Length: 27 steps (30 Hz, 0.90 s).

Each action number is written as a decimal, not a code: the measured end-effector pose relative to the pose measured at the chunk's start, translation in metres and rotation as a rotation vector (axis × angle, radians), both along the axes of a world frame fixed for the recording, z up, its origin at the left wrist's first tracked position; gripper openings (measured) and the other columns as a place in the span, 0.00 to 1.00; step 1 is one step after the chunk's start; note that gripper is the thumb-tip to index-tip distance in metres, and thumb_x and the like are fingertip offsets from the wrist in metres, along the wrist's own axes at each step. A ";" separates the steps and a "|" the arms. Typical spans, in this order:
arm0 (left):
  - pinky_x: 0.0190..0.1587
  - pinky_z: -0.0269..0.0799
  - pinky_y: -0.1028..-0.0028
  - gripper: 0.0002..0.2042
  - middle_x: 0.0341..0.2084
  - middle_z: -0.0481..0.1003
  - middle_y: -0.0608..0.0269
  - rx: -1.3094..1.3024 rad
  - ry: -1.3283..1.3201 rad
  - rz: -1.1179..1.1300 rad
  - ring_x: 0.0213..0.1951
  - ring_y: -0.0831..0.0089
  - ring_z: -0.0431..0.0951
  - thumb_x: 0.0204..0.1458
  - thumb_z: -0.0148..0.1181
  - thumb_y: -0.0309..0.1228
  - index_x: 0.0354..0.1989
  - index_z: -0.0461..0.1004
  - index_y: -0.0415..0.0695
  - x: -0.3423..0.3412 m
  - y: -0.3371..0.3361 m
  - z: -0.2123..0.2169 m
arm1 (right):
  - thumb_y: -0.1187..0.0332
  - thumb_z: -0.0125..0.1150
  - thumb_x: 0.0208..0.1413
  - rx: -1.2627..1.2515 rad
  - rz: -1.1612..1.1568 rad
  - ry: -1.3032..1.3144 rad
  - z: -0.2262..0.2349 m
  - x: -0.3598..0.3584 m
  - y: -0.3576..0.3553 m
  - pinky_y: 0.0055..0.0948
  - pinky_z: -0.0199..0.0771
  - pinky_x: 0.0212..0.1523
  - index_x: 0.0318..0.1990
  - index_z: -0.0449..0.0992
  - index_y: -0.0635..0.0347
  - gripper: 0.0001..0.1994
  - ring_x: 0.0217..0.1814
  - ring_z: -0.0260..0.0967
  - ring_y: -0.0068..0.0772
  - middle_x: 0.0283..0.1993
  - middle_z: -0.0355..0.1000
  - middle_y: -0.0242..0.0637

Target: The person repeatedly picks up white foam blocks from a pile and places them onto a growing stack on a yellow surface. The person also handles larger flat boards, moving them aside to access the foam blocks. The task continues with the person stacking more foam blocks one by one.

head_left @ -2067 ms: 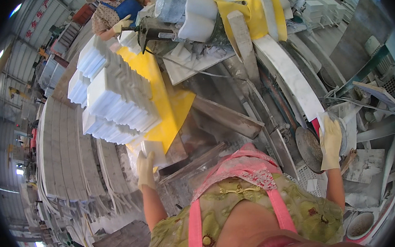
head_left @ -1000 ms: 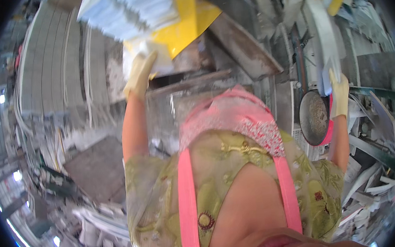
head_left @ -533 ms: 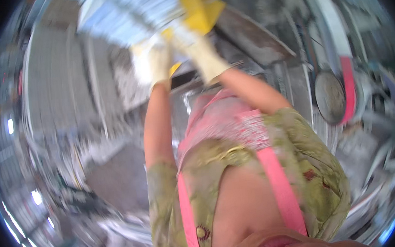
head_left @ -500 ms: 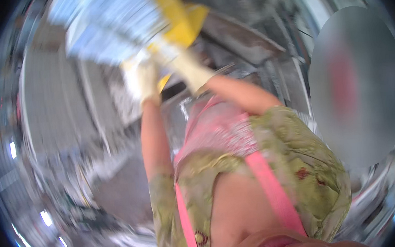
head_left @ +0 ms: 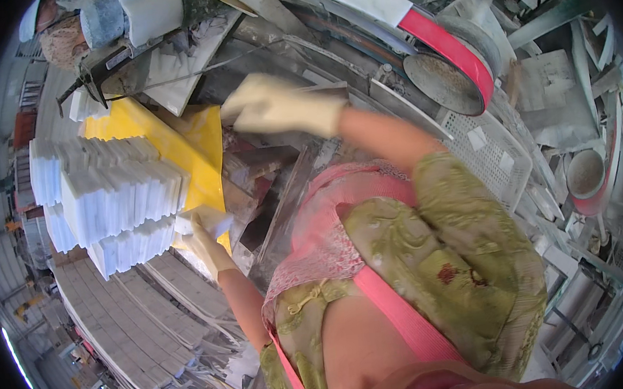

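Note:
Stacks of thin white stone tiles (head_left: 117,188) stand on edge at the left, beside a yellow sheet (head_left: 205,148). My left hand (head_left: 206,248), in a cream glove, is closed on a white tile (head_left: 210,221) at the near right end of the stacks. Its thumb lies along the tile, and the other fingers are partly hidden. My right hand (head_left: 279,108), also gloved, is up past the right edge of the yellow sheet, apart from the tiles. Motion smears its fingers, and I cannot see anything held there.
Long grey slats (head_left: 120,319) lie at the near left. A dusty belt machine with a red-edged band (head_left: 454,55) runs across the far right, near a white perforated crate (head_left: 484,152). A black clamp-like tool (head_left: 100,68) and a pale slab (head_left: 185,76) are at the far left.
My hands were close together beside the tile stack. The right has swung away to the right, while the left stays by the stack. The view has shifted and is sharper.

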<state>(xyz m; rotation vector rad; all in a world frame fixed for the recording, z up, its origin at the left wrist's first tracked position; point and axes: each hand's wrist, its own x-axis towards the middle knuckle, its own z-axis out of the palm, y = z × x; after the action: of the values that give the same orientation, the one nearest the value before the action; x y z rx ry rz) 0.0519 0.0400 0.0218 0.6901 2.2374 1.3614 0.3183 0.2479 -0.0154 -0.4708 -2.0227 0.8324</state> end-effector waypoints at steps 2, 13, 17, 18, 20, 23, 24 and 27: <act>0.51 0.77 0.65 0.24 0.52 0.74 0.51 0.003 -0.024 0.035 0.51 0.61 0.77 0.58 0.60 0.33 0.62 0.66 0.35 -0.002 0.001 -0.003 | 0.67 0.58 0.58 -0.050 -0.556 -0.141 0.005 0.117 0.038 0.39 0.71 0.57 0.52 0.81 0.56 0.16 0.53 0.73 0.48 0.52 0.77 0.46; 0.55 0.75 0.61 0.29 0.54 0.72 0.51 0.035 0.016 0.048 0.53 0.58 0.77 0.55 0.61 0.34 0.64 0.62 0.37 -0.026 -0.002 -0.023 | 0.66 0.63 0.55 0.434 -0.739 -1.270 -0.045 0.291 0.090 0.42 0.48 0.77 0.73 0.54 0.58 0.38 0.79 0.48 0.40 0.77 0.52 0.42; 0.54 0.75 0.64 0.31 0.56 0.70 0.47 0.002 -0.013 0.060 0.55 0.60 0.75 0.57 0.59 0.34 0.67 0.60 0.35 -0.023 -0.003 -0.023 | 0.68 0.52 0.62 0.364 -0.750 -1.079 -0.045 0.301 0.100 0.41 0.53 0.75 0.71 0.59 0.63 0.29 0.75 0.58 0.42 0.72 0.61 0.48; 0.54 0.75 0.64 0.31 0.56 0.70 0.47 -0.014 -0.041 0.095 0.55 0.60 0.75 0.57 0.59 0.34 0.68 0.58 0.35 -0.022 -0.003 -0.025 | 0.68 0.53 0.61 0.290 -0.746 -1.123 -0.042 0.304 0.103 0.40 0.55 0.75 0.70 0.60 0.64 0.28 0.73 0.60 0.42 0.70 0.64 0.49; 0.54 0.75 0.65 0.33 0.57 0.69 0.47 0.030 -0.011 0.080 0.54 0.59 0.75 0.57 0.59 0.34 0.69 0.56 0.36 -0.020 -0.001 -0.024 | 0.65 0.57 0.60 0.567 -0.721 -0.995 -0.035 0.304 0.112 0.41 0.59 0.73 0.69 0.61 0.63 0.30 0.69 0.65 0.44 0.66 0.67 0.50; 0.53 0.76 0.64 0.36 0.58 0.67 0.48 -0.005 -0.055 0.066 0.54 0.60 0.75 0.58 0.59 0.33 0.72 0.50 0.38 -0.015 0.003 -0.015 | 0.66 0.60 0.58 0.631 -0.622 -0.924 -0.032 0.285 0.127 0.40 0.58 0.72 0.67 0.63 0.63 0.30 0.70 0.64 0.40 0.67 0.67 0.47; 0.53 0.76 0.64 0.36 0.59 0.67 0.49 -0.019 -0.065 0.056 0.54 0.60 0.75 0.58 0.58 0.34 0.72 0.50 0.38 -0.012 0.003 -0.010 | 0.67 0.58 0.58 0.558 -0.632 -1.002 -0.034 0.279 0.132 0.40 0.57 0.73 0.67 0.63 0.63 0.29 0.71 0.62 0.40 0.68 0.66 0.46; 0.52 0.77 0.64 0.33 0.56 0.70 0.50 0.009 -0.057 0.082 0.53 0.60 0.76 0.59 0.58 0.36 0.70 0.55 0.39 0.004 0.002 0.002 | 0.69 0.52 0.61 0.548 -0.620 -1.084 -0.045 0.269 0.147 0.39 0.52 0.75 0.69 0.61 0.63 0.28 0.75 0.57 0.39 0.72 0.61 0.46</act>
<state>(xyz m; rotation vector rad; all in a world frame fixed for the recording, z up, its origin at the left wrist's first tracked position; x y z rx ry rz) 0.0556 0.0418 0.0234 0.5608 2.2377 1.4126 0.5877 0.3949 -0.0601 -1.3107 -2.6410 -0.4983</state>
